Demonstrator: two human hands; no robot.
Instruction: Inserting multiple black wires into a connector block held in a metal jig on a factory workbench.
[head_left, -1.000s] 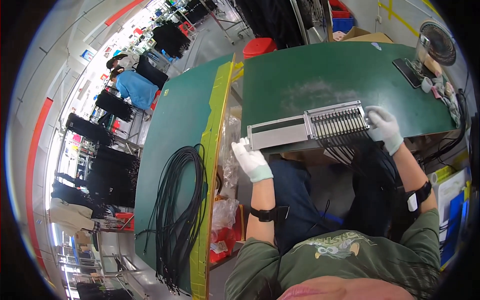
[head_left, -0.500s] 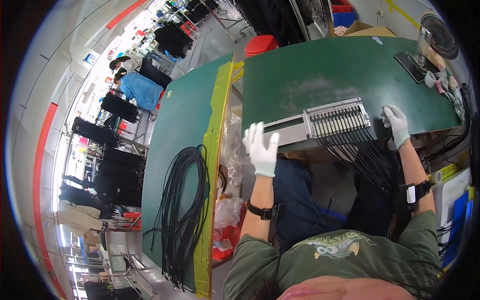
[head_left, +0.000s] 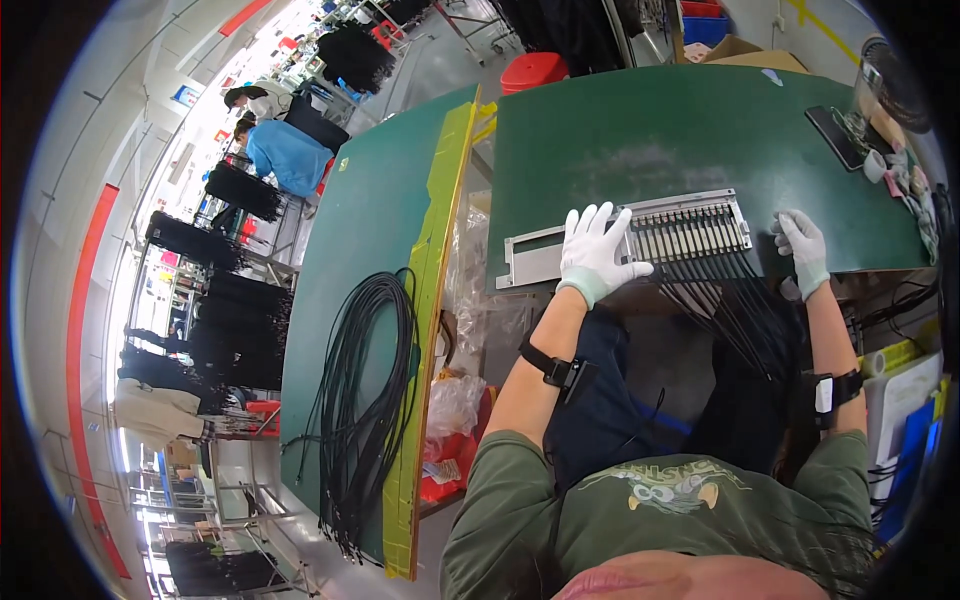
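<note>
On the green bench [head_left: 600, 125], a metal fixture [head_left: 688, 232]

Its black cables [head_left: 728, 305] hang over the near edge. The left hand [head_left: 597, 256] spreads open across the fixture's middle; the right hand [head_left: 803, 246] is curled beside its right end, whether holding anything I cannot tell.

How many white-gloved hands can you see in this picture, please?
2: the left hand is over the metal fixture; the right hand is just past its right end, over the green table. Hands of the background workers cannot be made out.
</note>
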